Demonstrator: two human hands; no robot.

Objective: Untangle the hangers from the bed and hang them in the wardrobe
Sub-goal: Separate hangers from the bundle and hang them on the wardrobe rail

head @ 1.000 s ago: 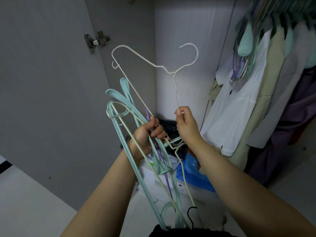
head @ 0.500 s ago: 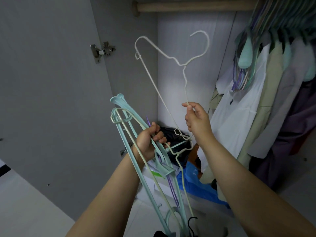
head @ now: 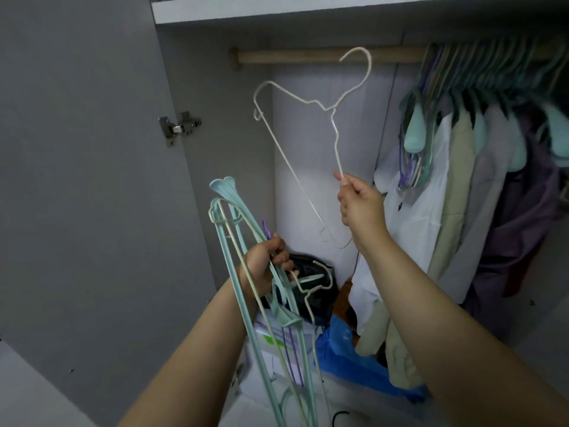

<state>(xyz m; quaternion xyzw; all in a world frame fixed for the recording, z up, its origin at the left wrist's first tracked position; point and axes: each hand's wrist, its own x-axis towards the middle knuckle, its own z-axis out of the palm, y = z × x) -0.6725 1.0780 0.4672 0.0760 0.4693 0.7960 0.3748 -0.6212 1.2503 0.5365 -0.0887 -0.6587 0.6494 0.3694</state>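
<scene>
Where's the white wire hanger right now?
The white wire hanger is raised in the right hand, its hook beside the wooden rail.

A single head-worn, wide-angle camera served the scene. It stood close before the open wardrobe [head: 308, 180] and faced forward and slightly upward into its interior, with the rail [head: 308, 55] and the shelf [head: 308, 7] near the top of frame. Both forearms entered from the bottom edge, at short range. Straight edges bowed near the margins. No second view was supplied, so no overlap could be recorded.
</scene>
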